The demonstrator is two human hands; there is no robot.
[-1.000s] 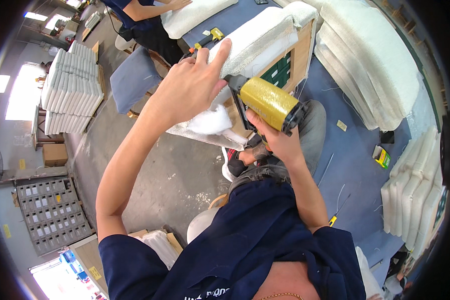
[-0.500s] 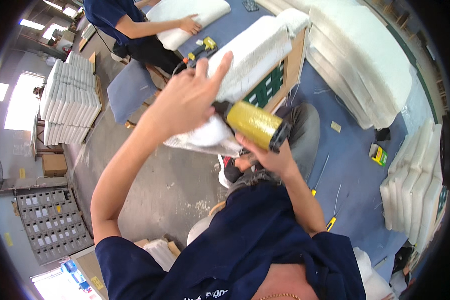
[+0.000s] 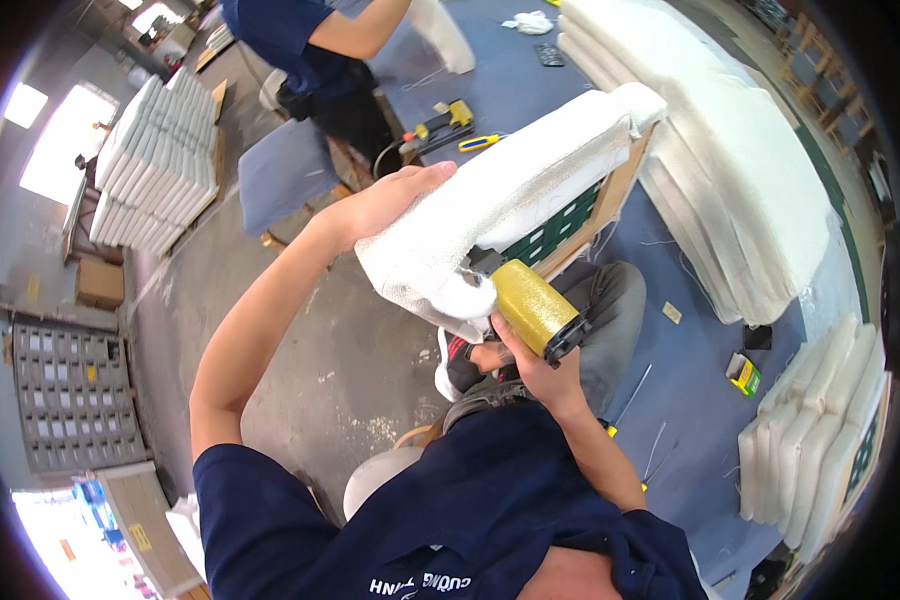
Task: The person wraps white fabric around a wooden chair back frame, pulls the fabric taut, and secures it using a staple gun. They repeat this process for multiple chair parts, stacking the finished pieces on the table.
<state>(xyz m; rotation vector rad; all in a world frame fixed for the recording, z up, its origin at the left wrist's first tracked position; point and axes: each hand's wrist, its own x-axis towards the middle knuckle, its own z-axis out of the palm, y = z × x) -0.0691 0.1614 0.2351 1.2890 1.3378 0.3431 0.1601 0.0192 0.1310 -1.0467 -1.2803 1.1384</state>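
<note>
Now, left hand (image 3: pixel 395 202): on white panel (image 3: pixel 515 172), grip unclear, likely steadying
Right hand (image 3: pixel 537 362): grasping yellow stapler (image 3: pixel 538 306), apparently aiming far-left

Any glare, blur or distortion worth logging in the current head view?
Head view: the bright opening at left is blown out to white; head view: fisheye bending skews the grey slotted rack near the black rim; head view: the yellow power tool shows sheen, its outline reasonably clear.

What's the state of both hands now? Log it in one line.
left hand: on white cushion | right hand: gripping yellow tool | tool nose: by cushion's open side, contact unclear
</note>
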